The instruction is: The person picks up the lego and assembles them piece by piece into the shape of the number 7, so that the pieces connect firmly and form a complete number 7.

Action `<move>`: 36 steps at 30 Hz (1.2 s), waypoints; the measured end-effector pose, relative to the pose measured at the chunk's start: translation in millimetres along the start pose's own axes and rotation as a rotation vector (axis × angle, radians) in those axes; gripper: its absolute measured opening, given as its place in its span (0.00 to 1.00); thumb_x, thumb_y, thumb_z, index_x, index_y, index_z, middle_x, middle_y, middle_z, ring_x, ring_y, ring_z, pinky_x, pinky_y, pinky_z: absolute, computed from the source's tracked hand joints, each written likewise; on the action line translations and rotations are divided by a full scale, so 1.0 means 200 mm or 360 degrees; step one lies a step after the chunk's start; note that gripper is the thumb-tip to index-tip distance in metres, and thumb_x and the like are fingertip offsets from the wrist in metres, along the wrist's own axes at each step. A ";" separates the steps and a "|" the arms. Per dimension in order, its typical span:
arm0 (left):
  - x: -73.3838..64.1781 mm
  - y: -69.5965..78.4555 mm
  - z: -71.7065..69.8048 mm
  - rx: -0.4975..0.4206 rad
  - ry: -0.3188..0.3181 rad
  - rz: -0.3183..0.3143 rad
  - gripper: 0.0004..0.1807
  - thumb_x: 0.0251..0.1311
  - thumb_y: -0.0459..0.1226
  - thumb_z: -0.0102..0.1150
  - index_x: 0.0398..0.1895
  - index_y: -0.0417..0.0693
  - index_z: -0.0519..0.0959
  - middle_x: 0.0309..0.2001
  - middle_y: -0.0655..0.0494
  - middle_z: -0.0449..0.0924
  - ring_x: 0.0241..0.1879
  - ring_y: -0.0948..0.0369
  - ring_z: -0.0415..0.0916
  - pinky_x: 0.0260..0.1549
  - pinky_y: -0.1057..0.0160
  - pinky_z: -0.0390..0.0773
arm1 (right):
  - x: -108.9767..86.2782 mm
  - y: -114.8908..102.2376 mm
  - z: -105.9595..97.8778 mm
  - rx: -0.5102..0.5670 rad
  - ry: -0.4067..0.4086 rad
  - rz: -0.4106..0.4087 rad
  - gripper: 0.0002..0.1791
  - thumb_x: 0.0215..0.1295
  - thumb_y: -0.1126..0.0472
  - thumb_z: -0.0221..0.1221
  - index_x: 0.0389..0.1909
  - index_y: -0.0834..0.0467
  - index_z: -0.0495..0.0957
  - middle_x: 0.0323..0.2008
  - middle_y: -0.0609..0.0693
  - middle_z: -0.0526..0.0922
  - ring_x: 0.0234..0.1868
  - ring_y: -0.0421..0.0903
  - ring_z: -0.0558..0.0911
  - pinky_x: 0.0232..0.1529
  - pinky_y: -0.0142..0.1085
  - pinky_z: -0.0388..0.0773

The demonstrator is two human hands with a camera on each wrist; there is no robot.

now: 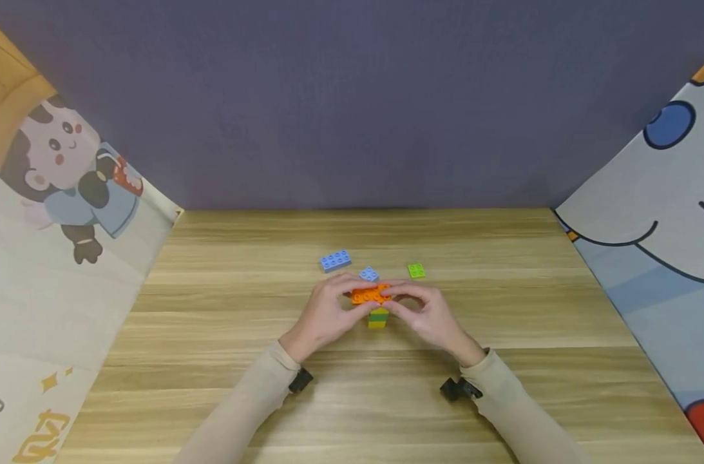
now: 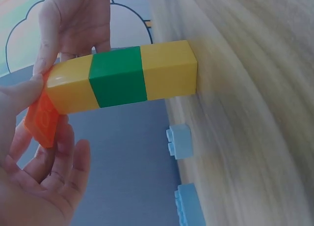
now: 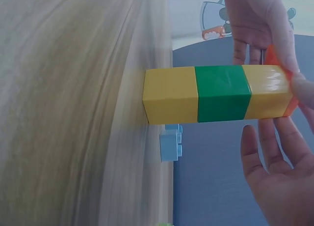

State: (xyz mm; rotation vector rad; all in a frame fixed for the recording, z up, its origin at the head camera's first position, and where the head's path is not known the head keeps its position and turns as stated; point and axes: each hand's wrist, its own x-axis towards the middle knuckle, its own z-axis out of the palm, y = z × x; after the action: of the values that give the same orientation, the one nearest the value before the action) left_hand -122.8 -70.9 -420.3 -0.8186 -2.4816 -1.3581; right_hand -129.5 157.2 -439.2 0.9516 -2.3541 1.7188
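A small tower stands upright on the table: a lower yellow brick (image 2: pixel 169 71), a green brick (image 2: pixel 118 76) and an upper yellow brick (image 3: pixel 267 91). On its top lies a flat orange brick (image 1: pixel 366 296), studs up, reaching out past the tower to the left. My left hand (image 1: pixel 327 308) pinches the orange brick between thumb and fingers from the left. From the other side, my right hand (image 1: pixel 431 316) grips its right end, thumb at the near edge over the tower. Both hands hover above the table, their thumbs close together.
Behind the hands lie a long blue brick (image 1: pixel 335 261), a small blue brick (image 1: pixel 369 274) and a flat lime green brick (image 1: pixel 417 270). The wooden table (image 1: pixel 212 309) ends at a dark back panel (image 1: pixel 363 116); printed panels flank it left and right.
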 end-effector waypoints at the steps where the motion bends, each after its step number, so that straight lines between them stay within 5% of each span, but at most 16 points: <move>1: 0.00 0.00 0.00 -0.0013 -0.0008 -0.0016 0.19 0.58 0.46 0.70 0.52 0.56 0.84 0.47 0.64 0.85 0.45 0.68 0.79 0.43 0.68 0.82 | 0.00 0.00 0.00 -0.0020 0.0001 -0.0005 0.11 0.63 0.66 0.65 0.46 0.55 0.85 0.55 0.53 0.84 0.57 0.41 0.82 0.52 0.47 0.83; 9: -0.01 -0.02 0.02 -0.0036 -0.0060 -0.0064 0.20 0.58 0.51 0.69 0.52 0.59 0.84 0.49 0.67 0.85 0.44 0.69 0.78 0.41 0.59 0.83 | -0.03 -0.01 -0.02 -0.0207 0.0027 -0.0072 0.11 0.62 0.64 0.67 0.46 0.51 0.86 0.54 0.50 0.85 0.54 0.43 0.83 0.51 0.43 0.83; 17: 0.00 -0.11 -0.03 0.0078 -0.0305 -0.0152 0.32 0.55 0.45 0.72 0.65 0.55 0.75 0.58 0.58 0.81 0.50 0.60 0.78 0.46 0.58 0.82 | -0.06 -0.02 -0.04 -0.0240 0.0082 -0.0132 0.13 0.58 0.67 0.70 0.43 0.53 0.86 0.52 0.53 0.86 0.53 0.45 0.85 0.58 0.32 0.79; 21: 0.04 -0.15 -0.02 0.0160 -0.0263 -0.0275 0.30 0.58 0.39 0.69 0.65 0.50 0.74 0.59 0.54 0.80 0.53 0.53 0.78 0.49 0.52 0.81 | -0.07 -0.03 -0.05 -0.0285 0.0059 -0.0213 0.13 0.56 0.67 0.71 0.43 0.52 0.86 0.51 0.52 0.87 0.51 0.46 0.86 0.57 0.33 0.80; 26: 0.10 -0.19 0.02 0.0294 -0.0242 -0.0393 0.29 0.60 0.44 0.67 0.65 0.53 0.74 0.63 0.55 0.77 0.56 0.54 0.77 0.53 0.50 0.80 | -0.07 -0.03 -0.04 -0.0304 0.0054 -0.0303 0.15 0.55 0.68 0.71 0.43 0.52 0.86 0.50 0.52 0.87 0.51 0.48 0.86 0.55 0.34 0.81; 36: 0.23 -0.26 0.12 0.0451 -0.0290 -0.0339 0.28 0.60 0.43 0.69 0.63 0.49 0.76 0.62 0.54 0.77 0.59 0.54 0.76 0.60 0.50 0.76 | -0.07 -0.01 -0.04 -0.0291 0.0060 -0.0372 0.15 0.55 0.69 0.71 0.44 0.53 0.86 0.49 0.52 0.87 0.51 0.48 0.86 0.55 0.33 0.81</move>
State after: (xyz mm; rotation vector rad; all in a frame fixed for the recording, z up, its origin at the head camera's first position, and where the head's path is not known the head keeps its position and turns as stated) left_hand -188.3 -56.3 -452.0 -0.6557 -2.8852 -0.9897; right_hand -120.0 169.0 -439.6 1.1006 -2.2269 1.3983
